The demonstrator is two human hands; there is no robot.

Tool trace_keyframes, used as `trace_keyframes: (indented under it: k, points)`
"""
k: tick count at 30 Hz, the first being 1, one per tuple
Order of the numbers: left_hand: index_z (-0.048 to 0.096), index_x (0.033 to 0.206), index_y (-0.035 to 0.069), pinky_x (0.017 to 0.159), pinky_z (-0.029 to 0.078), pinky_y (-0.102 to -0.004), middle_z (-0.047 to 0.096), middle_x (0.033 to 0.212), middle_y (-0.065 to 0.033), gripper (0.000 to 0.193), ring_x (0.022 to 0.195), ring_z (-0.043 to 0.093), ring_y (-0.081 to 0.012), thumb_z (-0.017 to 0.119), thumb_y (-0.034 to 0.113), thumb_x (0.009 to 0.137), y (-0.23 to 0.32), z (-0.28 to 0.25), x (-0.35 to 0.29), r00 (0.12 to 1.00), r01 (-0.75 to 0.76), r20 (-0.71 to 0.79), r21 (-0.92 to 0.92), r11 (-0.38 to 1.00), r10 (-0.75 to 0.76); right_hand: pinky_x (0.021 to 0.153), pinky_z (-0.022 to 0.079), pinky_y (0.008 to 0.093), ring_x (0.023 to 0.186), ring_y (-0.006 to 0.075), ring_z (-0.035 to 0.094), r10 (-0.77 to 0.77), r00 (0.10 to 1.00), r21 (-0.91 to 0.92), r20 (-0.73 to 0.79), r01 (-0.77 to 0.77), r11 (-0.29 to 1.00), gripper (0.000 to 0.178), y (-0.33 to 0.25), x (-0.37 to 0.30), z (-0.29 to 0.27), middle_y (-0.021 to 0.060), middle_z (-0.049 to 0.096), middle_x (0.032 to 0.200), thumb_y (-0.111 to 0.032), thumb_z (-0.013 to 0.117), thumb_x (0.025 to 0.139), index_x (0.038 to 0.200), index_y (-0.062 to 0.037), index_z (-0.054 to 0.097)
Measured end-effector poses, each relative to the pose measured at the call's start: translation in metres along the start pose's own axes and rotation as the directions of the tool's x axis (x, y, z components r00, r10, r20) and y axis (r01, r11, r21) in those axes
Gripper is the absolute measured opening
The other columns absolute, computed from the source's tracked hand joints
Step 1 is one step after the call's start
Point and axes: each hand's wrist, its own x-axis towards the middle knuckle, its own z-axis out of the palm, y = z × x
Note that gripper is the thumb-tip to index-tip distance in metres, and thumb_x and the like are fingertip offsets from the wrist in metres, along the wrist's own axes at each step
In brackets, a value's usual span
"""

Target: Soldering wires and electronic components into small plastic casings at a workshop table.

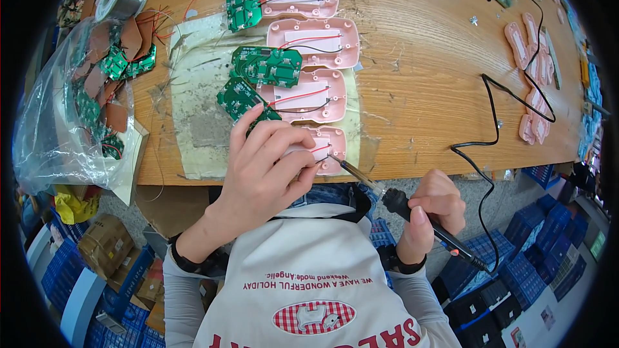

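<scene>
My right hand [437, 205] is wrapped round the black handle of a soldering iron [396, 202]. The iron's tip reaches the near pink plastic shell [338, 136], by the ends of a red wire and a black wire [323, 158]. Over that shell's left side, my left hand [261, 166] pinches the black wire, its index finger raised against a green circuit board [240, 95]. The fingers hide part of the shell and whatever board lies under them. Farther back, three more pink shells [351, 42] lie in a column, each with red and black wires and a green board alongside.
A clear plastic bag [61, 122] of boards stands at the left, with a solder spool [120, 0] behind it. The iron's black cord [488, 154] winds across the right side. Small pink parts [535, 116] lie at the far right. A worn mat [200, 103] lies under the work.
</scene>
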Motion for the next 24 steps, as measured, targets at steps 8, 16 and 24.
trace_keyframes:
  k: [8,16,24]
  points:
    - [0.058,0.075,0.01,0.101,0.031,-0.047,0.058,0.089,0.0007,0.019,0.089,0.055,-0.0186,0.072,0.006,0.064,0.0,-0.0015,0.0011,1.0,-0.003,0.018,0.006,1.0,0.003,0.044,0.029,0.0303,0.041,0.0165,0.041,0.004,1.0,-0.006,-0.008,-0.004,1.0,0.011,0.0002,-0.0003,0.0014,0.0059,0.052,0.053,-0.008,0.06,0.07,0.07,-0.0024,0.051]
    - [0.059,0.076,0.009,0.101,0.031,-0.0488,0.057,0.092,-0.0001,0.018,0.091,0.055,-0.0194,0.072,0.006,0.065,-0.0009,-0.0045,0.0019,0.998,-0.006,0.057,0.006,1.0,0.006,0.043,0.028,0.0302,0.04,0.0167,0.04,-0.028,1.0,-0.023,0.002,0.029,0.999,0.01,0.0,0.0012,0.0025,0.0057,0.052,0.052,-0.008,0.06,0.069,0.069,-0.0025,0.051]
    - [0.059,0.076,0.009,0.101,0.03,-0.0505,0.057,0.093,-0.0001,0.017,0.093,0.054,-0.0198,0.072,0.007,0.066,-0.0021,-0.0054,0.002,0.997,-0.009,0.077,-0.011,1.0,0.01,0.042,0.028,0.0302,0.039,0.017,0.04,-0.039,0.999,-0.039,0.019,0.04,0.998,0.011,-0.0012,0.0027,0.0013,0.0052,0.051,0.05,-0.008,0.06,0.069,0.069,-0.0028,0.051]
